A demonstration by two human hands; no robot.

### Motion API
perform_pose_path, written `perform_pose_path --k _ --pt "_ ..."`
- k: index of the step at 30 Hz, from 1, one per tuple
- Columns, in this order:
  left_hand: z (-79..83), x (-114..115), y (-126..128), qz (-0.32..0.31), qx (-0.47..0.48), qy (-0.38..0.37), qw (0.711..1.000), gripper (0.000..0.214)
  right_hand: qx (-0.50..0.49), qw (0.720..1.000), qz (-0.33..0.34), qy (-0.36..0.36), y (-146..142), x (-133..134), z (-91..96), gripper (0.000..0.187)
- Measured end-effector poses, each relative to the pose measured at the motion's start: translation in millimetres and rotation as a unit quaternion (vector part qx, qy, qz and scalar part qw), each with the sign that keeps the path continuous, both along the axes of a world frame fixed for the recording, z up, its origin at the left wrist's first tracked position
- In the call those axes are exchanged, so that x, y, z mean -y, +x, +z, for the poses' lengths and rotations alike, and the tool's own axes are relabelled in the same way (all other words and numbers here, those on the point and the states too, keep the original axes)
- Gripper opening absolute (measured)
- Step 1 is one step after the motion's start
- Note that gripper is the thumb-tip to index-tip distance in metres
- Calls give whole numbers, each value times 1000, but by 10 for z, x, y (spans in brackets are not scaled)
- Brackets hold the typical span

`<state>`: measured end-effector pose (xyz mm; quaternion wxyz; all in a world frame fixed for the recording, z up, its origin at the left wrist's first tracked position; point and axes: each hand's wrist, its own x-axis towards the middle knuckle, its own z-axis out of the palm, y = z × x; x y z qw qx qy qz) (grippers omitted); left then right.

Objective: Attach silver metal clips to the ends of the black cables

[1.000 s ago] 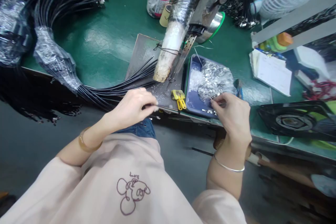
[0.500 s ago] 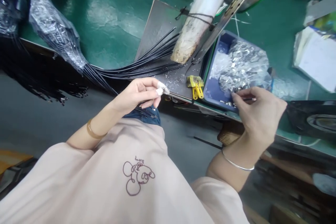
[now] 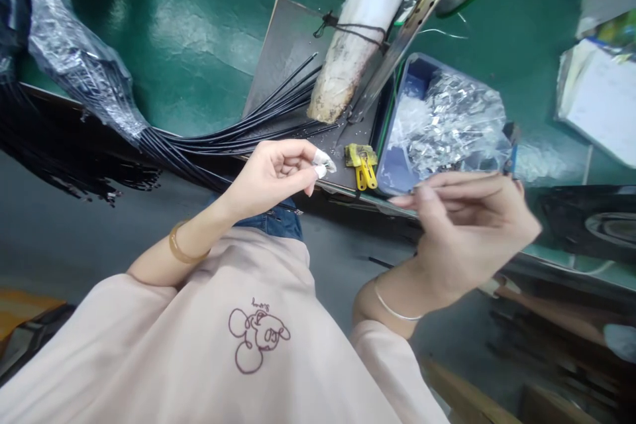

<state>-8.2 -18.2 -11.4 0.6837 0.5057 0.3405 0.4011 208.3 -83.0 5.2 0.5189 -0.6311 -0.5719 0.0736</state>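
Two narrow pinches! Left hand (image 3: 283,173), white-covered fingertips (image 3: 322,158) close together, sits beside the flat dark-grey board (image 3: 293,33) bearing thin black cables (image 3: 223,141); blurred right hand (image 3: 467,232) hovers by the blue plastic tray (image 3: 397,169), where small silver metal pieces (image 3: 454,112) fill a clear plastic bag (image 3: 477,152). Can't tell what either grips.

This looks like a workshop, shown by the green worktop (image 3: 199,33), plastic-wrapped bundle of black cables (image 3: 79,56), blue tray (image 3: 396,175) with bagged silvery pieces (image 3: 447,122), and bound tube (image 3: 360,13) above a dark board (image 3: 285,40).
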Motion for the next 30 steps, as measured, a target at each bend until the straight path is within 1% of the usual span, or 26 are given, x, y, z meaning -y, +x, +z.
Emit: perform_pose_path --k 2,4,6,8,10,13,18,21,23,25,28,30 --pt "17 7 20 18 -14 4 1000 4 -28 999 12 34 -301 57 -30 18" --pt "33 20 32 31 -26 4 999 5 21 997 26 65 -514 63 -83 16" --pt "42 38 39 36 -33 5 999 7 61 995 26 80 -615 33 -142 13" --pt "41 54 43 35 -38 9 999 8 75 994 26 78 -633 -5 -187 9" --pt "32 64 46 32 -43 10 999 7 66 994 48 74 -622 -34 -209 9" --pt "18 63 53 32 -48 4 998 8 45 992 88 83 -619 -51 -212 16" --pt "25 55 60 32 -62 -14 997 16 53 989 102 93 -658 -44 -217 20" --pt "30 50 55 33 -64 -7 997 15 -1 990 107 92 -652 -39 -235 18" --pt "30 46 46 37 -61 4 997 10 -46 992 86 81 -624 -42 -239 14" --pt "29 43 35 36 -60 15 997 8 -72 994 78 39 -584 -52 -229 11" --pt "29 47 18 25 -65 42 997 10 -105 986 124 -42 -532 -75 -194 11" --pt "27 54 9 22 -69 63 995 10 -123 979 152 -63 -517 -90 -172 12"
